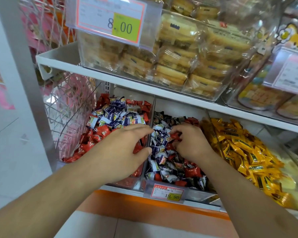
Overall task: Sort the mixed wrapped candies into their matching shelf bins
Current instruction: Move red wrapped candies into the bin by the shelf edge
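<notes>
Three clear bins sit side by side on the lower shelf. The left bin holds red candies with blue-and-white ones piled at its back. The middle bin holds blue-and-white candies mixed with red ones. The right bin holds yellow candies. My left hand reaches over the divider between the left and middle bins and pinches a blue-and-white candy with thumb and fingers. My right hand is in the middle bin, fingers closed on a red candy.
An upper shelf just above the bins carries clear boxes of wrapped pastries and a price tag. A pink wire basket hangs to the left. A price label clips to the middle bin's front.
</notes>
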Demonstrator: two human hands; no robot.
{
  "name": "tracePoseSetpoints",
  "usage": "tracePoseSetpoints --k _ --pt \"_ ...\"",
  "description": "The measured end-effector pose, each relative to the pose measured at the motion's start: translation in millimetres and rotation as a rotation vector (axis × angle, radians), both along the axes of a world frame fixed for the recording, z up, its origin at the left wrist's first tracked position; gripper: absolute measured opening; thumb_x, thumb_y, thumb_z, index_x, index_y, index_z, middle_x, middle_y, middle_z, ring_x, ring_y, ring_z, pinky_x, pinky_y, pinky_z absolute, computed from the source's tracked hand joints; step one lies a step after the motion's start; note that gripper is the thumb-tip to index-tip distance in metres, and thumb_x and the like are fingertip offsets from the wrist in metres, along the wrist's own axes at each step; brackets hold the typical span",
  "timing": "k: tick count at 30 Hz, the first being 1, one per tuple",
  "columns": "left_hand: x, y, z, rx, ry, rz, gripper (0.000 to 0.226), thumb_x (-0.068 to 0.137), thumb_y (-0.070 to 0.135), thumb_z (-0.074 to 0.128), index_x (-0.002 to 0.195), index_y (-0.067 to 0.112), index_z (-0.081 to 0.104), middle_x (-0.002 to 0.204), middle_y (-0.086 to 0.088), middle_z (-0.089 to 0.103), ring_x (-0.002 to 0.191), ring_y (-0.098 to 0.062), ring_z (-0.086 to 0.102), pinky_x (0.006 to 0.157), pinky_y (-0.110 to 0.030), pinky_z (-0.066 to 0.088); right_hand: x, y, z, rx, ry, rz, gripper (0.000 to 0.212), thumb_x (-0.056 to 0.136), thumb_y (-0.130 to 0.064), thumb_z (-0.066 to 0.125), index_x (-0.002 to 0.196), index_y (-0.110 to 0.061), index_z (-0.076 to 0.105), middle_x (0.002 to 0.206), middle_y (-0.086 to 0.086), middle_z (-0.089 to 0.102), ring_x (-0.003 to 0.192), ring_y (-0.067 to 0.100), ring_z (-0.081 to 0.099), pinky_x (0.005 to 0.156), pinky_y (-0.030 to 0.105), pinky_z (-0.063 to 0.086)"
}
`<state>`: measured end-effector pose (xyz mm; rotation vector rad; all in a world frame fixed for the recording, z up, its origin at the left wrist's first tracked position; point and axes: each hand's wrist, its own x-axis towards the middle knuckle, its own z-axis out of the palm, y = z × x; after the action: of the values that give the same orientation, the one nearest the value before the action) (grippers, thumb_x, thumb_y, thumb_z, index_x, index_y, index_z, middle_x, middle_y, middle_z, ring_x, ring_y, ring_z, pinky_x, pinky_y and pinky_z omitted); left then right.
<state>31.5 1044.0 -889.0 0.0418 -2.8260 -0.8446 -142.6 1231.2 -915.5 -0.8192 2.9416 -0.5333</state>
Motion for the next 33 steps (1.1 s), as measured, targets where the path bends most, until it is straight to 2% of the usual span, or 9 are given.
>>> tracePoseSetpoints --k 4,11,14,19,21,24,27,30,33 --pt "-1.1 0.9 -0.2 -0.011 0.009 0.004 0.059 0.101 0.047 0.056 0.155 0.039 0.036 0.159 0.029 0.029 0.146 0.008 0.025 0.112 -0.008 0.010 -0.5 5.1 -1.2 -0.090 0.074 0.006 0.025 0.084 0.002 0.078 0.099 -0.019 0.078 0.094 -0.008 0.066 0.080 0.005 0.058 0.083 0.026 0.056" --pt "-0.9 1.6 -0.3 -0.021 0.021 0.009 0.057 0.101 0.047 0.056 0.154 0.039 0.038 0.157 0.029 0.033 0.144 0.008 0.027 0.112 -0.008 0.010 -1.1 13.8 -2.4 -0.165 0.150 -0.063 0.021 0.088 -0.006 0.076 0.094 -0.026 0.078 0.090 -0.011 0.071 0.081 0.008 0.067 0.079 0.036 0.063" --pt "0.0 2.8 2.9 -0.006 0.024 0.032 0.052 0.100 0.046 0.057 0.150 0.040 0.043 0.153 0.028 0.039 0.139 0.004 0.036 0.112 -0.011 0.020 1.4 15.1 9.1 -0.298 0.160 -0.096 0.012 0.089 -0.011 0.078 0.091 -0.022 0.077 0.083 -0.015 0.067 0.077 0.000 0.064 0.079 0.032 0.061" --pt "-1.3 1.3 10.9 0.143 0.087 0.169 0.053 0.095 0.040 0.066 0.145 0.039 0.047 0.134 0.021 0.054 0.107 0.009 0.053 0.096 -0.019 0.041 31.2 -5.2 45.7 -0.676 -0.248 -0.050 0.006 0.090 -0.023 0.080 0.093 -0.024 0.075 0.084 -0.010 0.076 0.082 0.004 0.071 0.073 0.025 0.059" --pt "-1.7 -2.3 13.4 0.190 0.134 0.213 0.056 0.093 0.033 0.067 0.145 0.035 0.046 0.135 0.020 0.054 0.113 0.006 0.054 0.102 -0.025 0.046 37.5 -13.6 51.4 -0.758 -0.359 0.064 0.006 0.094 -0.024 0.077 0.099 -0.024 0.076 0.095 -0.005 0.079 0.092 0.010 0.074 0.077 0.028 0.062" --pt "1.7 -4.7 16.3 0.168 0.155 0.238 0.060 0.091 0.025 0.062 0.147 0.036 0.045 0.143 0.018 0.049 0.128 -0.003 0.049 0.109 -0.029 0.042 27.0 -11.6 43.2 -0.637 -0.249 0.066 0.011 0.099 -0.024 0.068 0.106 -0.031 0.075 0.106 -0.008 0.076 0.103 0.009 0.071 0.091 0.035 0.059" --pt "6.2 -0.6 14.5 0.077 0.076 0.169 0.063 0.095 0.023 0.061 0.151 0.040 0.040 0.152 0.021 0.040 0.131 -0.006 0.047 0.102 -0.010 0.029 11.4 1.3 26.7 -0.280 -0.092 0.019 0.025 0.099 -0.011 0.068 0.120 -0.023 0.071 0.118 -0.004 0.070 0.105 0.007 0.063 0.101 0.027 0.052" --pt "5.5 5.6 12.2 0.010 0.021 0.095 0.060 0.100 0.029 0.058 0.155 0.038 0.035 0.158 0.022 0.034 0.140 -0.001 0.034 0.094 0.010 0.004 5.2 8.7 10.6 -0.060 -0.100 0.022 0.041 0.096 -0.020 0.075 0.135 -0.029 0.067 0.135 -0.004 0.067 0.114 0.009 0.060 0.097 0.019 0.045" --pt "2.1 8.3 10.1 -0.002 0.026 0.067 0.058 0.101 0.033 0.056 0.155 0.039 0.035 0.159 0.023 0.032 0.145 0.001 0.028 0.101 0.003 0.004 1.3 6.7 0.3 -0.015 -0.133 -0.017 0.044 0.093 -0.025 0.079 0.134 -0.037 0.068 0.148 -0.002 0.059 0.128 0.020 0.060 0.106 0.031 0.050"
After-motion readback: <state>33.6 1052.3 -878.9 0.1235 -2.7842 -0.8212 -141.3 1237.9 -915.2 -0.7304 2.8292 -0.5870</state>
